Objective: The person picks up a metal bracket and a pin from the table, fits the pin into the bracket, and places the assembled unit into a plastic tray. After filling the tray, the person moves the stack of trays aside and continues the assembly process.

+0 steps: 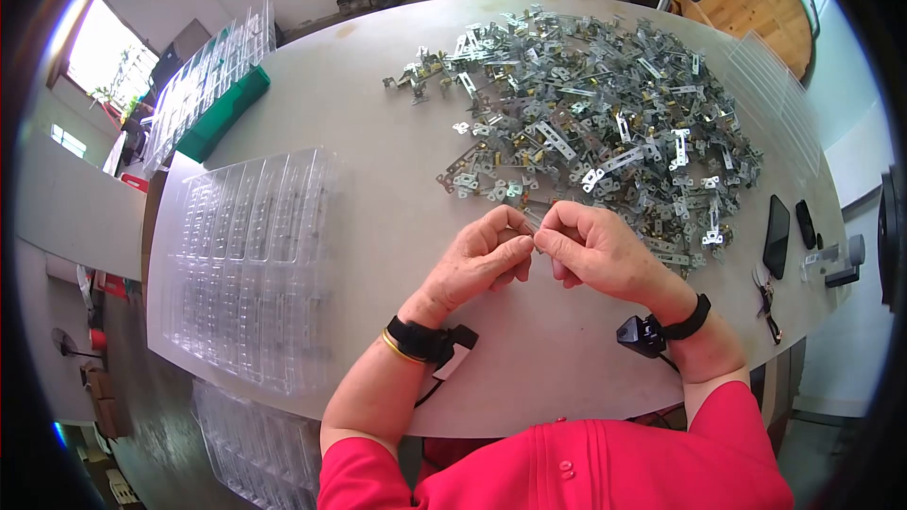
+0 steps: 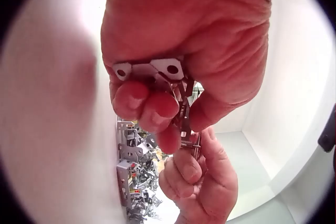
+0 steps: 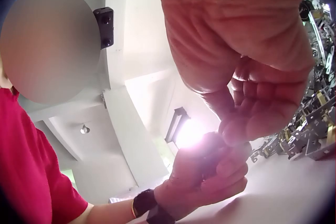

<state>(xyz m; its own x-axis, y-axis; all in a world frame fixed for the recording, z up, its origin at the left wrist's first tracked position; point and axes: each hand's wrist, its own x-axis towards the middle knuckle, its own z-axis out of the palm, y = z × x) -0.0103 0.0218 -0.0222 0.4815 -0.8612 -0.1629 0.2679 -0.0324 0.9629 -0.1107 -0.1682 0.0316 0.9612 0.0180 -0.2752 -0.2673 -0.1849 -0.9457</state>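
Note:
Both hands meet over the table at the near edge of a heap of metal fittings (image 1: pixel 586 123). The left hand (image 1: pixel 480 260) grips a silvery metal bracket (image 2: pixel 170 69) with a two-holed plate at one end and a narrow jointed arm. In the left wrist view, the plate lies against the palm above the curled fingers. At the arm's far end, the right hand (image 1: pixel 597 250) pinches with thumb and fingertips, close against the left fingertips. The right wrist view shows its fingers (image 3: pixel 262 121) bent inward; the bracket is mostly hidden there.
Clear plastic compartment trays (image 1: pixel 248 274) lie stacked on the left, with more trays (image 1: pixel 260 449) below the table edge. A green bin (image 1: pixel 224 113) stands at the back left. On the right are a phone (image 1: pixel 776 236), pliers (image 1: pixel 767 302) and a clear ridged sheet (image 1: pixel 777 99).

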